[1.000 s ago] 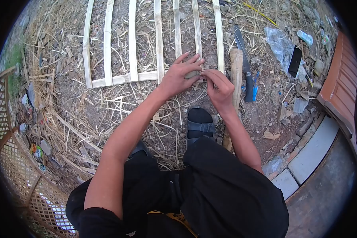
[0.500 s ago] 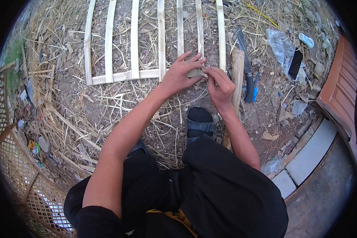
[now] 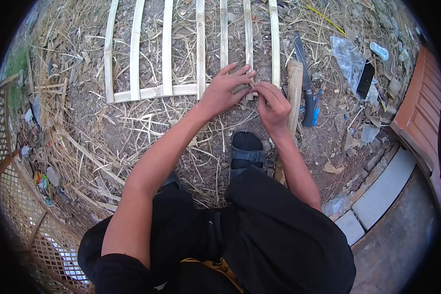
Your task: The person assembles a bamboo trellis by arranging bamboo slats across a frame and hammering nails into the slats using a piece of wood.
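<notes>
Several pale upright slats [image 3: 167, 49] lie side by side on the ground, their near ends over a crosswise slat [image 3: 148, 93]. My left hand [image 3: 224, 92] is at the crosswise slat, over the near end of one upright slat [image 3: 249, 41], its fingers partly spread and its thumb and fingertips close to my right hand. My right hand [image 3: 273, 106] is closed in a pinch at the same spot, left of the rightmost slat [image 3: 275, 44]. Whatever lies between the right fingertips is too small to make out.
Right of the slats lie a wooden pole [image 3: 294, 88], a large knife [image 3: 305, 73], a blue object [image 3: 316, 110], a black phone-like object [image 3: 365, 79] and plastic sheeting [image 3: 345, 59]. A woven lattice [image 3: 22, 196] stands at left. My sandalled foot [image 3: 247, 147] is below my hands.
The view has shifted slightly against the ground. My hands stay together at the same slat end, with only small finger movements.
</notes>
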`<state>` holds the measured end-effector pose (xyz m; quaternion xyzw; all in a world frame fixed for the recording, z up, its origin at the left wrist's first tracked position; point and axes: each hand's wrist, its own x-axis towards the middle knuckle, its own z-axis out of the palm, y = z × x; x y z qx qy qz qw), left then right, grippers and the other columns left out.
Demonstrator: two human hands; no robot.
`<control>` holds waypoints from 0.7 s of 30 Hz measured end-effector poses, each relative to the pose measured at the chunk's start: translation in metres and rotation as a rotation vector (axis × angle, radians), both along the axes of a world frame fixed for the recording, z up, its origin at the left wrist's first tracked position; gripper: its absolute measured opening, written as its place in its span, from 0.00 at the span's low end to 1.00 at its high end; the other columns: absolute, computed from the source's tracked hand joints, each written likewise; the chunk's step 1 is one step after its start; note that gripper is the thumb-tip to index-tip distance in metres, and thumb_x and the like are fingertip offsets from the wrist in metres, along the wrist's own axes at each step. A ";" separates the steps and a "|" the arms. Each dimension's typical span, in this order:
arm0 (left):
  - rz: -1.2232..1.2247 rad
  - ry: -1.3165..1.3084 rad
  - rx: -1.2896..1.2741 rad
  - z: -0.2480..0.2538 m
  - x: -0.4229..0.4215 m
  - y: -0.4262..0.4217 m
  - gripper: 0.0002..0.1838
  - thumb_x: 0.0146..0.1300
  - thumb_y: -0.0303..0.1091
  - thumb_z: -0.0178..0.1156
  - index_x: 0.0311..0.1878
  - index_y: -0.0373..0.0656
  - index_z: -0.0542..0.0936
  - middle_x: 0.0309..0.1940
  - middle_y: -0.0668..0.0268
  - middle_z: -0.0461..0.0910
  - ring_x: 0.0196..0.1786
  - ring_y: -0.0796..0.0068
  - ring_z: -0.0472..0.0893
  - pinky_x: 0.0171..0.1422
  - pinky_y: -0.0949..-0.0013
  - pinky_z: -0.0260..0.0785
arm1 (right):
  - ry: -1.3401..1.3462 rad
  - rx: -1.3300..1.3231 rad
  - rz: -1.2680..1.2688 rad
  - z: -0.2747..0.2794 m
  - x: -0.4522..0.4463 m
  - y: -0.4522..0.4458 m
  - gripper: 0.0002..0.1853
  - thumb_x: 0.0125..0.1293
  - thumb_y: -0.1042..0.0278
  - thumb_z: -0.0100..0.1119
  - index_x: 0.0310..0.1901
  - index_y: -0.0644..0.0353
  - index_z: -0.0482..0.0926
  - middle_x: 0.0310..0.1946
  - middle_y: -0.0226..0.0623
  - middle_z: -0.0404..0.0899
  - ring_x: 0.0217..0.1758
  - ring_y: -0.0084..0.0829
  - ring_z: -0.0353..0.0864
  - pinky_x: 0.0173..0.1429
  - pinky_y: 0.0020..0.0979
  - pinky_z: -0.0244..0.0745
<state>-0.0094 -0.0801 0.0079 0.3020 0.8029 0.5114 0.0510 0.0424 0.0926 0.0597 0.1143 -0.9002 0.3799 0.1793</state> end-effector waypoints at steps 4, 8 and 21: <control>0.045 -0.042 0.042 0.006 0.002 0.003 0.08 0.63 0.33 0.69 0.44 0.44 0.85 0.59 0.63 0.85 0.72 0.63 0.76 0.81 0.52 0.57 | 0.021 0.046 0.017 0.003 -0.001 -0.001 0.14 0.52 0.90 0.63 0.39 0.65 0.85 0.40 0.42 0.85 0.45 0.43 0.87 0.49 0.39 0.83; 0.062 -0.081 0.060 0.005 0.001 0.004 0.08 0.62 0.31 0.69 0.43 0.44 0.86 0.58 0.64 0.86 0.71 0.64 0.76 0.81 0.51 0.58 | 0.022 0.066 0.018 0.005 -0.003 0.000 0.14 0.51 0.89 0.64 0.39 0.64 0.85 0.38 0.40 0.86 0.45 0.42 0.87 0.49 0.39 0.83; 0.030 -0.129 0.061 0.005 0.003 0.002 0.08 0.59 0.23 0.66 0.42 0.44 0.84 0.57 0.67 0.87 0.74 0.64 0.73 0.82 0.51 0.53 | -0.089 0.008 -0.003 0.011 -0.002 -0.003 0.11 0.48 0.86 0.67 0.34 0.61 0.87 0.36 0.36 0.89 0.45 0.41 0.87 0.50 0.37 0.83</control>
